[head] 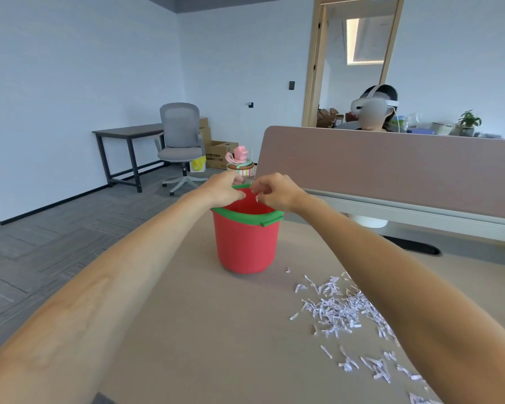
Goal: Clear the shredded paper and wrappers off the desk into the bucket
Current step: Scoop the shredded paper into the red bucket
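Shredded paper point(338, 310) mostly sits in a loose pile on the desk point(204, 330), right of the bucket point(246, 246) and closer in, pretty much under the right forearm point(391, 258). Both hands are up over the bucket mouth. Right hand point(277, 193) pinches one tiny scrap point(257, 197) in curled fingertips. The left hand point(223, 191) has its fingers bunched at the rim, can't tell if it's holding anything. Right hand looks nearer the pile, I'd say.

L hand point(225, 191) bare | R hand point(277, 193) bare | both forearms point(99, 287) bare, uncovered to frame edge
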Motion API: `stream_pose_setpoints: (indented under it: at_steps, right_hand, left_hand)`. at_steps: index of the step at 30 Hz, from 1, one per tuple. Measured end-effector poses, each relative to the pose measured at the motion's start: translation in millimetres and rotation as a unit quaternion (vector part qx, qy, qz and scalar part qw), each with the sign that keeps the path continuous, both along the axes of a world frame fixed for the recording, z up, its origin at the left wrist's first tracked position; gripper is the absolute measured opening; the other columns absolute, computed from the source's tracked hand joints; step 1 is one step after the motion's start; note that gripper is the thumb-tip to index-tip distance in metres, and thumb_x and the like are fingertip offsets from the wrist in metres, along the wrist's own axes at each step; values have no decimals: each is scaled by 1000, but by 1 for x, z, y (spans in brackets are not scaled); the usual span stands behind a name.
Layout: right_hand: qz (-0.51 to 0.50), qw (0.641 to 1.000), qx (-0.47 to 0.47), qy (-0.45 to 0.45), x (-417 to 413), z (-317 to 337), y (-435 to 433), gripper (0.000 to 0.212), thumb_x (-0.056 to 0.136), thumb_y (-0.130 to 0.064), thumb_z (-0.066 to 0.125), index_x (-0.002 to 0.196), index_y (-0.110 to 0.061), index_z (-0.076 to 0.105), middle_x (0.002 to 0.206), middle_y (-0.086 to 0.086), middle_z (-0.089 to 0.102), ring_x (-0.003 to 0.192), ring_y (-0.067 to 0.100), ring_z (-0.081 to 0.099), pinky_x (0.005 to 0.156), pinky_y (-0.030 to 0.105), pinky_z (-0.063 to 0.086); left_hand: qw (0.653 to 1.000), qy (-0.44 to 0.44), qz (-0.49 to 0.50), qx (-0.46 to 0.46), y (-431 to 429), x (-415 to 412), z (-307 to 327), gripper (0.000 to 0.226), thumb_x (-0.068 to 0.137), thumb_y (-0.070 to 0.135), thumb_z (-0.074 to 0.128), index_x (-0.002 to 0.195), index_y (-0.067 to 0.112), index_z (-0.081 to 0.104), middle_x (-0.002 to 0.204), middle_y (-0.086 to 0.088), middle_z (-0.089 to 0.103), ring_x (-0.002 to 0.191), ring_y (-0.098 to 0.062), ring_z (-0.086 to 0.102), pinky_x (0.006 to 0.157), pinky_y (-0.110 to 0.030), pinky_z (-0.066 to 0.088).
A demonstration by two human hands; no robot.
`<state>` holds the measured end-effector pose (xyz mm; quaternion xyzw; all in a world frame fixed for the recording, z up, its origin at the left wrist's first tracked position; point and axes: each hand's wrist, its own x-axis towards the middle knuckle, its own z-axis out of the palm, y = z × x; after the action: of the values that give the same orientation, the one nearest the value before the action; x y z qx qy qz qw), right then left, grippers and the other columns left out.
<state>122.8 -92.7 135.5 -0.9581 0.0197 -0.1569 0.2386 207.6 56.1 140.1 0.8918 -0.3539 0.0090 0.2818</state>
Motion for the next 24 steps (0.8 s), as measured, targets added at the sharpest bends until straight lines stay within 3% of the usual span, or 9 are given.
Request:
stream_pose_setpoints:
  at_steps: [5,12,18,24]
  right_hand:
    - [12,1000,-1,26,2,-1,5,31,85,-8,57,114,-12,67,114,6,70,108,18,64,96,24,47]
    - [-25,998,-44,-22,-10,0,-8,34,85,-5,57,116,-12,65,121,5,67,113,22,59,101,32,45]
    - [-67,996,-49,-43,-68,-3,-41,30,84,-11,58,112,-14,67,118,5,68,114,25,59,100,34,45]
    - [-144,983,-106,44,-152,-38,-88,35,87,-13,57,122,-15,61,131,7,60,122,28,51,102,30,37]
  left_hand:
    - [1000,-5,10,12,10,-7,-7,46,89,24,63,133,16,50,140,-3,51,128,-21,49,105,-35,41]
    - [1000,-2,13,-20,11,-6,6,41,88,25,63,127,17,54,133,-2,56,122,-20,53,105,-36,42]
    - [997,-30,-64,-35,-24,-49,15,35,90,23,58,124,18,57,129,2,57,120,-14,53,95,-25,38]
    - [984,-65,-163,-32,-76,-112,-15,27,91,20,58,118,16,61,124,-4,61,118,-18,55,94,-27,39]
